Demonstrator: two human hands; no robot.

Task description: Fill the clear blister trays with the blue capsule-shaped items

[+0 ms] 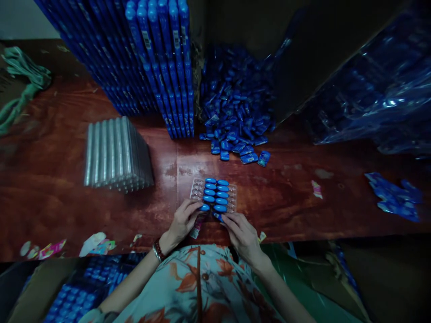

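A clear plastic tray (pixel 232 194) lies on the table's near part, its moulded hollows showing at both sides. Two columns of glossy blue oval pieces (pixel 222 195) fill its middle. My left hand (pixel 183 219) pinches a blue piece (pixel 204 207) at the lower left of the tray. In my right hand (pixel 241 231), thumb and fingers close on another small blue piece (pixel 218 217) at the lower right edge. Its far end is hidden by the fingertips. A small pink and white scrap (pixel 195 231) lies below the left fingers.
Behind the tray spills a heap of small blue packets (pixel 237 112) from a cardboard box. Tall stacks of filled blue trays (pixel 168 67) stand at back left, nested clear trays (pixel 114 154) nearer. Flat blue wrappers (pixel 392 195) lie right on the red-brown table (pixel 286 206).
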